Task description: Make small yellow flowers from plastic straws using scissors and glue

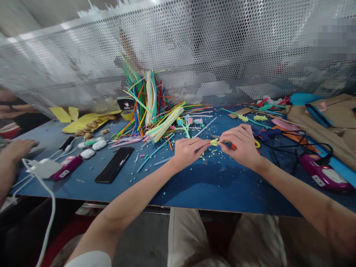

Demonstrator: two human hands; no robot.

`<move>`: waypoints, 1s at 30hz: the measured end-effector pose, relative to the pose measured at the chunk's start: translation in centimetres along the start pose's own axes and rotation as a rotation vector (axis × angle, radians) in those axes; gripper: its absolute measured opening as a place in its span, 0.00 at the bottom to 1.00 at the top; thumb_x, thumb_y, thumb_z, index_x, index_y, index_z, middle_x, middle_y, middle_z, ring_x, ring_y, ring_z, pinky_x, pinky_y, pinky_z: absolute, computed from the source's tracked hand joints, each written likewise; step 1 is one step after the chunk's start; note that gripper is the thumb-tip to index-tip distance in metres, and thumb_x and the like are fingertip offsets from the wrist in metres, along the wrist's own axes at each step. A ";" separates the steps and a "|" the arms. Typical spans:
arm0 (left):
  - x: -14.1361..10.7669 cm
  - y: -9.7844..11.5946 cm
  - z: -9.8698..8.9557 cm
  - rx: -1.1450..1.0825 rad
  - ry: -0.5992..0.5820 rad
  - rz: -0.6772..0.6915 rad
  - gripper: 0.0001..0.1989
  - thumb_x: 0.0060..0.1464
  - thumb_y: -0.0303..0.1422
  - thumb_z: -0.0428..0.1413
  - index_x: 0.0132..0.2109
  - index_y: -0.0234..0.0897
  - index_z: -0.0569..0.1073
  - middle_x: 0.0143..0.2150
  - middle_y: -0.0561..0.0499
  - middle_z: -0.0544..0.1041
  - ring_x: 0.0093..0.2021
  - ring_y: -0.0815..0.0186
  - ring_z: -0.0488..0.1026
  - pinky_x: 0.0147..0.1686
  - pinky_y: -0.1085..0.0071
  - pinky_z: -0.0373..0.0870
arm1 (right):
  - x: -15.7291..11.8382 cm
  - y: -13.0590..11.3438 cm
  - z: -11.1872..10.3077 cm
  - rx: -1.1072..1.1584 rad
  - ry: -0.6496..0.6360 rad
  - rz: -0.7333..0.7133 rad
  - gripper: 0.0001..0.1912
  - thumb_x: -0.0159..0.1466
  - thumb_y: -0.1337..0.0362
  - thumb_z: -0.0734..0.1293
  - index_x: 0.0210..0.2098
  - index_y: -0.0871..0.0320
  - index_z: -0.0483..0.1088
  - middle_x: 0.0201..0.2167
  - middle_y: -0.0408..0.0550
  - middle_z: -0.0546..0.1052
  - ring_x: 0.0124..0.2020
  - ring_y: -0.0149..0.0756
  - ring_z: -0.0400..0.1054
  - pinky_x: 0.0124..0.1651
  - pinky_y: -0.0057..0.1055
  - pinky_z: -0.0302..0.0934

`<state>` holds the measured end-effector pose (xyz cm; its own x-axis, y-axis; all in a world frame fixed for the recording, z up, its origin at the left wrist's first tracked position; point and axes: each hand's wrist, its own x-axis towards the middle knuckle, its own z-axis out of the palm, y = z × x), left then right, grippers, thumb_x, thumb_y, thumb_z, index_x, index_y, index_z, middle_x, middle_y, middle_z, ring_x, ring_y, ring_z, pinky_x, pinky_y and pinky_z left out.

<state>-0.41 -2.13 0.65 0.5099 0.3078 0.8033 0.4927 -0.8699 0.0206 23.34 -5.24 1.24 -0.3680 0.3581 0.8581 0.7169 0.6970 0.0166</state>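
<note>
Between my two hands, over the blue table, is a small yellow fuzzy piece (pixel 214 142). My left hand (pixel 188 151) pinches its left end with fingers and thumb. At its right end my right hand (pixel 238 144) pinches it too. Scissors with a yellow and orange handle (pixel 257 144) lie partly hidden behind my right hand. Just behind my left hand stand small pipe-cleaner flowers in blue and pink (pixel 190 121) on green stems. Two similar yellow pieces (pixel 260 118) lie farther back to the right. Small cut bits are scattered around my hands.
Bundled colourful pipe cleaners (pixel 150 100) stand against the perforated metal screen (pixel 222 48). A black phone (pixel 114 165), white cables and a purple power strip (pixel 66 167) lie left. Another purple strip (pixel 324 172), a glue gun (pixel 268 134) and cardboard lie right. Another person's hand (pixel 20 148) rests far left.
</note>
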 end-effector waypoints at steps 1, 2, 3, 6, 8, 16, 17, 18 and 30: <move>0.0 0.0 0.0 0.001 0.001 0.001 0.07 0.64 0.35 0.60 0.46 0.42 0.82 0.37 0.54 0.85 0.33 0.73 0.81 0.37 0.77 0.72 | 0.0 0.0 0.0 -0.005 -0.006 0.003 0.04 0.66 0.66 0.69 0.38 0.51 0.69 0.38 0.41 0.82 0.39 0.37 0.74 0.53 0.43 0.55; 0.0 0.0 0.0 0.003 -0.001 0.001 0.07 0.64 0.35 0.60 0.46 0.42 0.82 0.37 0.54 0.85 0.33 0.73 0.81 0.37 0.77 0.72 | -0.1 0.1 0.0 -0.010 -0.011 0.009 0.04 0.66 0.66 0.69 0.37 0.50 0.69 0.38 0.41 0.82 0.39 0.38 0.75 0.54 0.44 0.54; 0.0 0.0 0.0 0.005 -0.004 0.001 0.07 0.64 0.35 0.60 0.46 0.42 0.82 0.37 0.54 0.85 0.33 0.73 0.81 0.37 0.77 0.72 | -0.1 0.1 0.0 -0.013 -0.015 0.014 0.04 0.66 0.66 0.69 0.37 0.50 0.69 0.38 0.41 0.83 0.39 0.38 0.75 0.54 0.44 0.54; 0.0 0.0 -0.1 0.013 -0.012 0.001 0.08 0.65 0.36 0.59 0.46 0.42 0.82 0.37 0.53 0.85 0.33 0.73 0.81 0.36 0.77 0.72 | -0.1 0.1 0.1 -0.020 -0.014 0.012 0.04 0.66 0.66 0.69 0.37 0.50 0.69 0.38 0.40 0.83 0.40 0.38 0.75 0.55 0.44 0.54; 0.1 0.0 -0.1 0.016 -0.008 0.004 0.08 0.64 0.36 0.60 0.46 0.42 0.82 0.37 0.53 0.85 0.32 0.72 0.81 0.35 0.77 0.71 | -0.1 0.0 0.1 -0.033 0.004 0.000 0.05 0.66 0.66 0.69 0.37 0.51 0.69 0.37 0.40 0.83 0.39 0.37 0.75 0.54 0.44 0.54; 0.1 -0.1 0.0 0.043 -0.008 0.000 0.07 0.64 0.36 0.60 0.45 0.42 0.83 0.36 0.54 0.85 0.32 0.73 0.81 0.35 0.77 0.70 | 0.1 0.1 -0.1 0.025 -0.034 -0.026 0.06 0.64 0.67 0.70 0.39 0.51 0.70 0.38 0.41 0.81 0.40 0.39 0.74 0.52 0.44 0.56; 0.1 -0.1 0.0 0.046 -0.010 -0.005 0.07 0.64 0.36 0.60 0.45 0.43 0.83 0.36 0.54 0.85 0.32 0.73 0.81 0.35 0.77 0.70 | 0.0 0.3 -0.2 0.057 -0.035 -0.034 0.07 0.64 0.67 0.71 0.40 0.51 0.70 0.39 0.42 0.81 0.41 0.39 0.74 0.51 0.44 0.57; 0.1 -0.2 0.0 0.051 -0.015 -0.009 0.08 0.64 0.37 0.60 0.46 0.43 0.83 0.36 0.54 0.85 0.32 0.73 0.81 0.35 0.77 0.70 | -0.1 0.5 -0.4 0.089 -0.030 -0.035 0.08 0.63 0.67 0.71 0.41 0.52 0.70 0.39 0.43 0.81 0.40 0.39 0.74 0.50 0.43 0.58; -0.1 -0.7 0.6 0.110 -0.150 -0.115 0.12 0.68 0.40 0.54 0.46 0.45 0.83 0.40 0.54 0.85 0.32 0.72 0.79 0.33 0.74 0.68 | -0.8 2.7 -0.1 0.112 -0.148 0.023 0.04 0.67 0.65 0.70 0.42 0.53 0.73 0.38 0.44 0.81 0.39 0.36 0.72 0.45 0.37 0.61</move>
<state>-0.38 -1.35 0.23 0.5413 0.4638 0.7014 0.6238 -0.7808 0.0349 25.58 -3.72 0.68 -0.4414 0.4567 0.7724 0.6588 0.7494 -0.0666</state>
